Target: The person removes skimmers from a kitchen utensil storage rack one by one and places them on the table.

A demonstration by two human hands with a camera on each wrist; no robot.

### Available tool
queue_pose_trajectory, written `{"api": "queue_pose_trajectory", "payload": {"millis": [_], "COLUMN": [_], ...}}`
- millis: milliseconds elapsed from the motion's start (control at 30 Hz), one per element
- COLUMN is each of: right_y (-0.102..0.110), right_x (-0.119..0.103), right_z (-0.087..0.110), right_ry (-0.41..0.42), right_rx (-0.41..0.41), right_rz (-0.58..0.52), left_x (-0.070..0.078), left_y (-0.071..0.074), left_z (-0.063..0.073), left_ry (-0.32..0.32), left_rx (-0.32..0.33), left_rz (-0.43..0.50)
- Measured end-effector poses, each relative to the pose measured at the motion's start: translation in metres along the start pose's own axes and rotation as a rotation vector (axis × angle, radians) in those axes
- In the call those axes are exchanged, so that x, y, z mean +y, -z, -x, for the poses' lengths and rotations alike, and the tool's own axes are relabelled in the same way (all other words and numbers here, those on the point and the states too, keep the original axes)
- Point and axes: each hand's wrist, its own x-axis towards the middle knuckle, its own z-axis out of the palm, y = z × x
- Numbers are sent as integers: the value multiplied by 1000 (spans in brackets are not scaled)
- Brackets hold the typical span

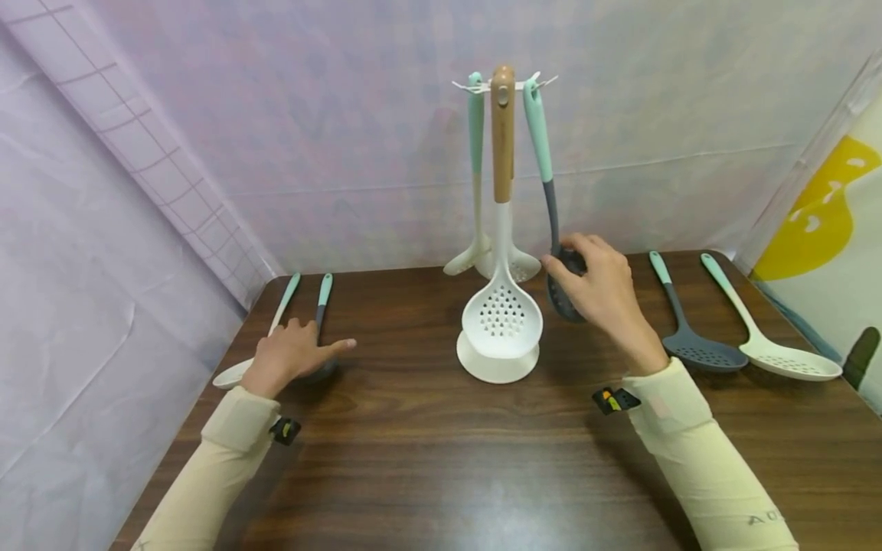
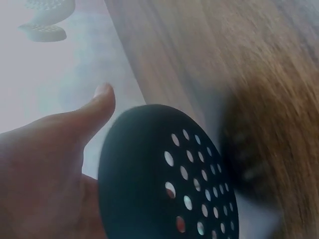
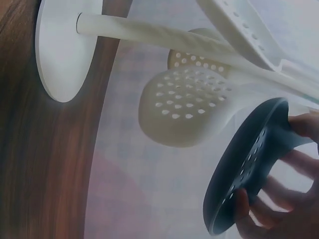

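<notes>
As I watch remotely, the left hand (image 1: 292, 356), thumb spread and gripping nothing I can make out, lies over a dark skimmer (image 2: 132, 164), handle pointing away; the right hand (image 1: 599, 287), nearer the white stand (image 1: 496, 371), pinches the bowl of a hanging skimmer (image 1: 550, 203), its long axis rising steeply up and leftward from that hand.

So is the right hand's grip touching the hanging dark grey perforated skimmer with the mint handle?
Touching. The right wrist view shows the right hand's grip on the skimmer, a fingertip pressed against it.
</notes>
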Motion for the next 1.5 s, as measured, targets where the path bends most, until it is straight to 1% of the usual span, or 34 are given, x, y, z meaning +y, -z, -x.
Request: {"api": "queue_pose_trajectory", "payload": {"millis": [133, 233, 367, 467, 567, 767, 933, 1067, 1200, 1267, 1400, 1500], "right_y": [-2, -4, -3, 0, 4, 12, 21, 31, 40, 44, 47, 48], "right_x": [2, 3, 2, 1, 0, 4, 11, 20, 30, 35, 46, 56], "right_z": [1, 2, 4, 5, 5, 5, 5, 5, 6, 7, 9, 9], "right_ry": [77, 121, 162, 171, 169, 151, 122, 77, -1, -47, -149, -225], "right_rx": [46, 89, 136, 150, 152, 153, 130, 92, 31, -11, -105, -171], "right_rz": [3, -4, -15, -25, -28, -11, 0, 38, 75, 86, 98, 118], "left_x": [6, 10, 18, 26, 34, 53, 69, 82, 97, 105, 122, 136], "left_y": [-2, -6, -11, -11, -9, -6, -6, -6, -2, 0, 6, 10], "left_z": [0, -1, -4, -4, -4, -3, -2, -3, -5, -5, -3, -2], "left_ry": [-24, -74, -146, -175, -188, -215, -245, -283, -326, -341, -372, -408], "left_rx": [77, 158, 268, 322, 338, 325, 323, 350, 400, 414, 405, 403], "left_rz": [12, 34, 45, 46, 56, 78, 127, 168, 198, 217, 255, 276]}}
